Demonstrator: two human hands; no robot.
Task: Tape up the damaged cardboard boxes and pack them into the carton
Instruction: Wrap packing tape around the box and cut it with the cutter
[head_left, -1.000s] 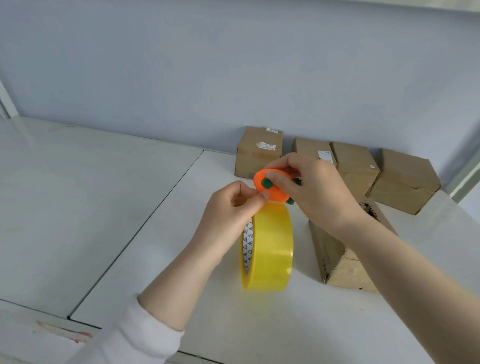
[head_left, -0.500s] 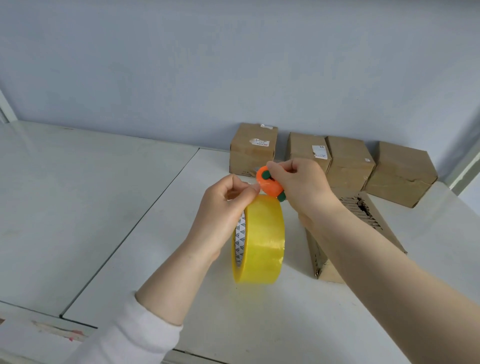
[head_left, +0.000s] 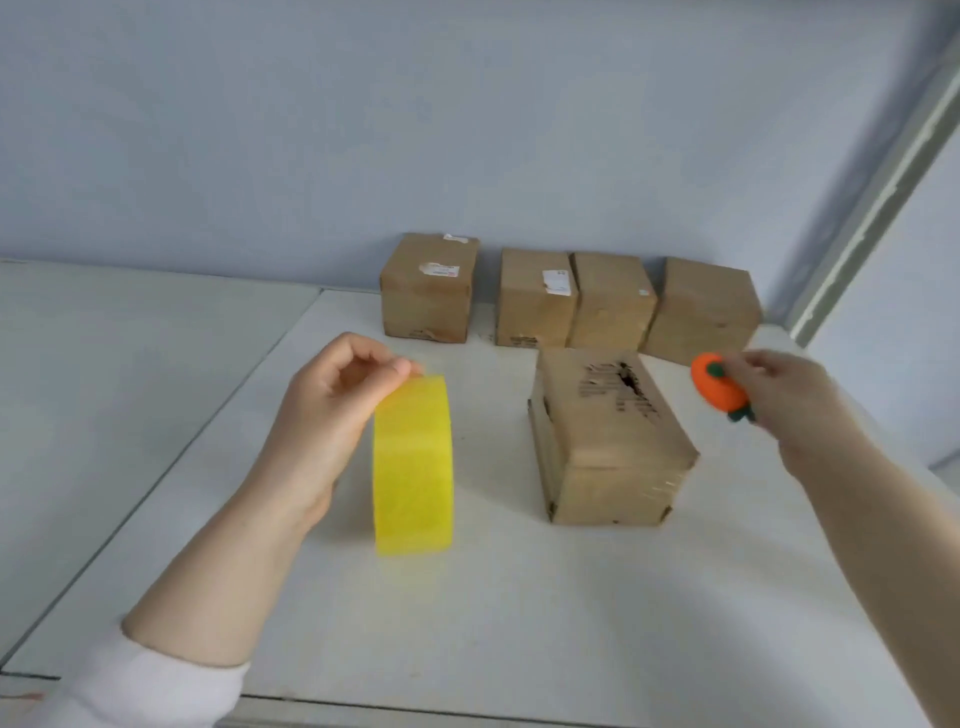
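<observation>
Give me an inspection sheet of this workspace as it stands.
Surface: white table, seam at left.
Job's things: yellow tape roll upright on edge; damaged box, top torn; four boxes along the wall; carton not seen.
Clutter: nothing seen.
Grippers: left hand pinches the roll's top; right hand holds orange cutter, right of the damaged box.
Cables: nothing seen.
Surroundings: blue-grey wall.

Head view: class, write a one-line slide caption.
Left hand pinches upright yellow tape roll; right hand holds orange carrot-shaped tool beside torn brown cardboard box.
</observation>
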